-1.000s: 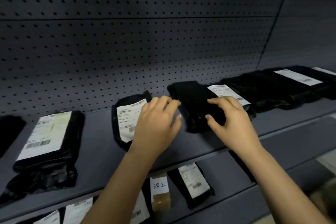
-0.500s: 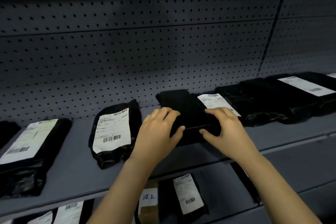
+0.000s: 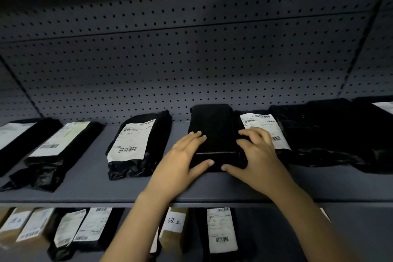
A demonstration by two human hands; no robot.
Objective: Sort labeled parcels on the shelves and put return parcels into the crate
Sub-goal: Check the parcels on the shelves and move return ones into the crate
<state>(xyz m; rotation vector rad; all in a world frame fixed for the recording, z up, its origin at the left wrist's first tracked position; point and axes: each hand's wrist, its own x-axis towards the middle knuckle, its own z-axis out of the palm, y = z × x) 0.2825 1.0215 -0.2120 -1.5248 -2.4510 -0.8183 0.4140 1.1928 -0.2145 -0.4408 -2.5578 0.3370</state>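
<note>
A black parcel (image 3: 214, 132) with no label showing lies on the grey shelf (image 3: 212, 189), partly over a labeled black parcel (image 3: 263, 127) to its right. My left hand (image 3: 180, 161) clasps its near left corner, fingers on top and thumb on the front edge. My right hand (image 3: 257, 155) clasps its near right corner the same way. Another labeled black parcel (image 3: 136, 144) lies just left of my left hand. No crate is in view.
More black parcels with white labels lie at the far left (image 3: 53, 151) and far right (image 3: 340, 134) of the shelf. The lower shelf holds brown boxes (image 3: 172, 229) and labeled black parcels (image 3: 221, 232). A pegboard back wall (image 3: 191, 59) rises behind.
The view has shifted so the parcels sit further right and lower. Both hands have closed in on the unlabeled black parcel's near corners, and the parcel now lies straight.
</note>
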